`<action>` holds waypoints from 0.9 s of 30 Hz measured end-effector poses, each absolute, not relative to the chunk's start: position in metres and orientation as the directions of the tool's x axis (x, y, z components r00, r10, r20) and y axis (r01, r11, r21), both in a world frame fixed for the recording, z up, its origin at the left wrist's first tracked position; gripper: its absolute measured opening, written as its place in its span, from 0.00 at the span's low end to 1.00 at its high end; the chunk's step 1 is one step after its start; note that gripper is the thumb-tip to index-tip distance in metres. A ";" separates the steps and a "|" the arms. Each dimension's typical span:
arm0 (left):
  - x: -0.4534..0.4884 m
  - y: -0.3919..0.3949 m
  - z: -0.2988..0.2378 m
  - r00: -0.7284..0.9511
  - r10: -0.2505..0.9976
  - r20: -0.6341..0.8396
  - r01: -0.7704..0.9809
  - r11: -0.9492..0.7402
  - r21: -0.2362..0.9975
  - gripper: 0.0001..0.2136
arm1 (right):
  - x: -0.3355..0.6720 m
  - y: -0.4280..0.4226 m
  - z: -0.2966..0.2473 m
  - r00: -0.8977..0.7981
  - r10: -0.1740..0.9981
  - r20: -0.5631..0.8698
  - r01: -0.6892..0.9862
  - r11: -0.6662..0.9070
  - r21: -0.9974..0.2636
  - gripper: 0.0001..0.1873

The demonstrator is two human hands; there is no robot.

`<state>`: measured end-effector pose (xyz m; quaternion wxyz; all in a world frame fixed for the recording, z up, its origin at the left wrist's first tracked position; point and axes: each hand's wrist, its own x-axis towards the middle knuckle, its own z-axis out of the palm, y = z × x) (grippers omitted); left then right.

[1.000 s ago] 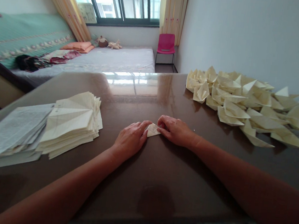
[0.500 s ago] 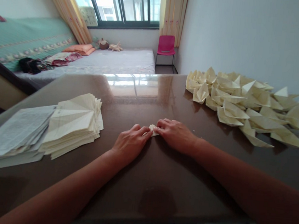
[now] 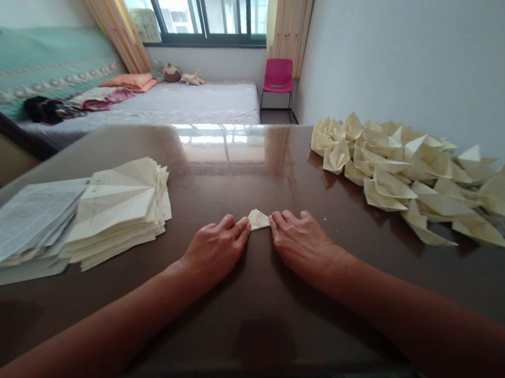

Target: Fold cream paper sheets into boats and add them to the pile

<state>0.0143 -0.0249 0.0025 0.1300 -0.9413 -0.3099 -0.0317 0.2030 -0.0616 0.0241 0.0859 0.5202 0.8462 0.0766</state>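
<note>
A small folded piece of cream paper (image 3: 259,220) lies flat on the brown table (image 3: 200,340), its middle uncovered. My left hand (image 3: 217,242) is closed, with its fingertips pressing the paper's left end. On the other side my right hand (image 3: 301,242) has its fingers together and its fingertips down on the right end. The undersides of both hands and the thumbs are mostly hidden. To the left of my left hand is a stack of creased cream sheets (image 3: 112,216).
Grey printed sheets (image 3: 18,221) lie at the left beside the stack. Many folded paper boats (image 3: 387,194) are heaped at the right by the wall. Beyond the table are a bed (image 3: 207,103) and a pink chair (image 3: 279,76).
My hands have moved apart toward the two ends of the folded paper, so more of its middle shows. The view has shifted slightly.
</note>
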 end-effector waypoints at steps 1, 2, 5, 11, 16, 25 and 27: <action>0.014 -0.025 0.003 0.801 0.581 0.144 0.599 -0.770 -0.220 0.17 | 0.203 -0.062 0.024 -0.435 0.898 -0.070 0.871 0.440 0.219 0.17; 0.014 -0.026 0.003 0.795 0.589 0.147 0.607 -0.765 -0.217 0.17 | 0.202 -0.063 0.023 -0.424 0.903 -0.075 0.876 0.429 0.220 0.17; 0.013 -0.028 0.004 0.781 0.607 0.147 0.624 -0.750 -0.218 0.16 | 0.200 -0.064 0.022 -0.407 0.909 -0.093 0.881 0.417 0.224 0.16; 0.014 -0.026 0.003 0.794 0.587 0.157 0.607 -0.760 -0.232 0.14 | 0.200 -0.059 0.025 -0.453 0.887 -0.086 0.863 0.461 0.207 0.14; 0.010 -0.020 0.000 0.760 0.600 0.247 0.639 -0.759 -0.123 0.10 | 0.218 -0.042 0.029 -0.409 0.912 -0.026 0.909 0.409 0.083 0.12; 0.007 -0.013 -0.005 0.722 0.616 0.314 0.651 -0.759 -0.009 0.10 | 0.230 -0.023 0.003 -0.370 0.907 0.202 0.862 0.416 -0.290 0.24; 0.006 -0.012 -0.007 0.720 0.613 0.326 0.637 -0.770 0.043 0.10 | 0.230 -0.021 0.000 -0.422 0.882 0.211 0.815 0.471 -0.338 0.24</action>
